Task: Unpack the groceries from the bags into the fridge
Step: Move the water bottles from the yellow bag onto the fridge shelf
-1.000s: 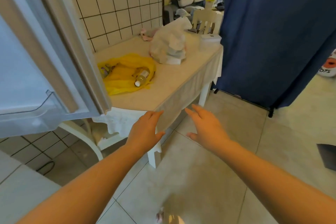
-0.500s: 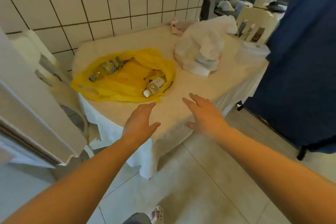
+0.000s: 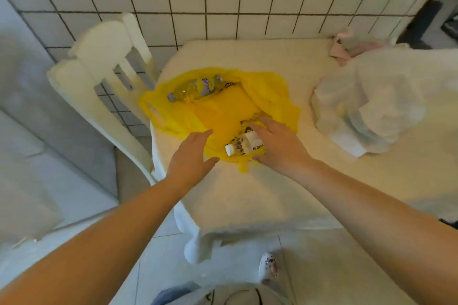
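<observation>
Both hands are hovering over the yellow plastic bag [image 3: 223, 111], which is lying flattened and open on the cloth-covered worktop [image 3: 272, 193] beside the tiled wall. The right hand [image 3: 277, 146] is spreading its fingers over a small white-capped bottle [image 3: 244, 147] lying on its side at the near edge of the bag, cap pointing left; the fingers are reaching past the bottle's body and the thumb is sitting below it, so the hand is bracketing the bottle without yet closing round it. The left hand [image 3: 190, 158] is flat and relaxed, its fingertips resting at the bag's near-left edge, probably to pin the slippery plastic while the other hand lifts the bottle out. A second, clear bottle [image 3: 193, 89] is lying deeper in the bag near the wall, still waiting to be taken. A white plastic bag [image 3: 366, 111], bulging with stacked packs, is sitting well apart at the right of the worktop, untouched. A white chair [image 3: 106, 77] is standing at the left end. The fridge itself is not clearly showing, so the unpacking seems to be only partly done.
</observation>
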The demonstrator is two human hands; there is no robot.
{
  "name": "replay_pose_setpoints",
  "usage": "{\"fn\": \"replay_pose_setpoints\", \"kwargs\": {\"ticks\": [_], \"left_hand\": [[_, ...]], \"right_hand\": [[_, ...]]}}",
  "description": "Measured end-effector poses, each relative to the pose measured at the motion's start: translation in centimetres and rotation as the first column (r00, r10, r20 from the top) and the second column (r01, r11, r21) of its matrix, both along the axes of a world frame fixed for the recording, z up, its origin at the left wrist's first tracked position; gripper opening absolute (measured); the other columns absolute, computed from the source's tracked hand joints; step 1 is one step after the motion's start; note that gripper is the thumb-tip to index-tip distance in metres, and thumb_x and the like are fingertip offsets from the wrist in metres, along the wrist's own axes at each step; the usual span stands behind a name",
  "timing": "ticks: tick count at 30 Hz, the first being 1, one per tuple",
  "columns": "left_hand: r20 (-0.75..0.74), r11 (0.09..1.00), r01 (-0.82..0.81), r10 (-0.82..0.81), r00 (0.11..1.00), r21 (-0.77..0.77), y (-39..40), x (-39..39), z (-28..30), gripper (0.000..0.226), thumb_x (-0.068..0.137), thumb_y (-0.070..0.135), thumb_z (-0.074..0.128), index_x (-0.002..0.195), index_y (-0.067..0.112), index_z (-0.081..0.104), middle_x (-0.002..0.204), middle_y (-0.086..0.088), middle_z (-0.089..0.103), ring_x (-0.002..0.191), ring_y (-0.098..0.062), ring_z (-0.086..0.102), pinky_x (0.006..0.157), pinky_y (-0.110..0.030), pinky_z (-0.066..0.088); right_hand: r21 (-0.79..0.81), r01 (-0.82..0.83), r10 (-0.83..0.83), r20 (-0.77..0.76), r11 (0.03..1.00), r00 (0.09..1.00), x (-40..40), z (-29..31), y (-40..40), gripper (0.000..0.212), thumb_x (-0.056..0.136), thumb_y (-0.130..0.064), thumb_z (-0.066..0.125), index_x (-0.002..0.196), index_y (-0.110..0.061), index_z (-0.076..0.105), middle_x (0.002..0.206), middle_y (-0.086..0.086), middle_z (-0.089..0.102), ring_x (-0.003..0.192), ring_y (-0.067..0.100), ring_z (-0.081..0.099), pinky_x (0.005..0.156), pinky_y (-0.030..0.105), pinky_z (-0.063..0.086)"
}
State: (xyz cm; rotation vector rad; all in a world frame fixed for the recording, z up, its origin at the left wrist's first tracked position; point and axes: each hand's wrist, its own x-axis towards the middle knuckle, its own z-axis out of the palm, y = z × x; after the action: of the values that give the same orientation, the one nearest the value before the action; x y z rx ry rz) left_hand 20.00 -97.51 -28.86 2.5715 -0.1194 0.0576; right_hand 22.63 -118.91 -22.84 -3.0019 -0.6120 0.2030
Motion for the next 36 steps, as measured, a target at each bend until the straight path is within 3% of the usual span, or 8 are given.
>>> {"fn": "replay_pose_setpoints", "kwargs": {"ticks": [8,14,20,23,28,36], "left_hand": [[-0.071,0.950,-0.311,0.313,0.947,0.030,-5.4,1.1,-0.3,0.076,0.082,0.039,0.067,0.145,0.022,0.027,0.142,-0.005,0.041,0.129,-0.022,0.040,0.104,-0.036,0.037],[-0.151,0.891,-0.454,0.449,0.881,0.001,-8.1,1.0,-1.5,0.078,0.083,0.043,0.064,0.146,0.025,0.023,0.144,0.000,0.040,0.130,-0.019,0.039,0.105,-0.034,0.036],[-0.164,0.895,-0.437,0.419,0.893,-0.089,-8.8,2.9,-2.5,0.074,0.086,0.033,0.064,0.146,0.026,0.022,0.141,0.005,0.045,0.127,-0.015,0.043,0.101,-0.029,0.037],[-0.193,0.911,-0.407,0.389,0.901,-0.064,-8.1,4.1,-3.4,0.061,0.088,0.031,0.062,0.142,0.026,0.033,0.138,0.004,0.048,0.126,-0.016,0.045,0.100,-0.031,0.038],[-0.252,0.938,-0.345,0.330,0.910,-0.015,-7.0,4.9,-4.7,0.043,0.091,0.034,0.057,0.133,0.027,0.049,0.134,0.004,0.051,0.123,-0.017,0.047,0.099,-0.031,0.039],[-0.340,0.954,-0.300,0.288,0.895,0.017,-6.3,5.7,-5.7,0.043,0.091,0.037,0.055,0.133,0.030,0.048,0.132,0.004,0.052,0.121,-0.018,0.048,0.097,-0.032,0.041]], "right_hand": [[-0.062,-0.329,0.326,-0.052,0.942,0.944,8.9,-0.6,-3.6,0.082,0.085,-0.042,0.063,0.149,-0.024,0.013,0.158,0.002,0.006,0.144,0.020,0.009,0.116,0.036,0.014],[0.026,-0.468,0.467,-0.118,0.884,0.876,11.6,-2.7,-2.8,0.077,0.087,-0.043,0.059,0.149,-0.024,0.017,0.158,0.001,0.010,0.144,0.018,0.011,0.114,0.031,0.016],[0.035,-0.502,0.491,-0.276,0.864,0.826,13.1,-4.6,-1.9,0.074,0.089,-0.041,0.058,0.149,-0.027,0.017,0.155,-0.004,0.020,0.142,0.015,0.019,0.111,0.033,0.025],[-0.002,-0.471,0.443,-0.337,0.882,0.831,14.2,-4.7,-1.7,0.076,0.087,-0.042,0.061,0.148,-0.029,0.019,0.150,-0.004,0.032,0.136,0.018,0.032,0.105,0.039,0.036],[-0.078,-0.508,0.447,-0.375,0.858,0.812,15.1,-5.5,-1.0,0.065,0.084,-0.046,0.062,0.141,-0.029,0.036,0.140,-0.002,0.045,0.128,0.019,0.042,0.099,0.041,0.042],[-0.081,-0.526,0.448,-0.424,0.847,0.787,15.2,-6.6,-0.4,0.075,0.081,-0.050,0.064,0.144,-0.029,0.029,0.141,-0.001,0.044,0.128,0.020,0.042,0.097,0.039,0.043]]}}
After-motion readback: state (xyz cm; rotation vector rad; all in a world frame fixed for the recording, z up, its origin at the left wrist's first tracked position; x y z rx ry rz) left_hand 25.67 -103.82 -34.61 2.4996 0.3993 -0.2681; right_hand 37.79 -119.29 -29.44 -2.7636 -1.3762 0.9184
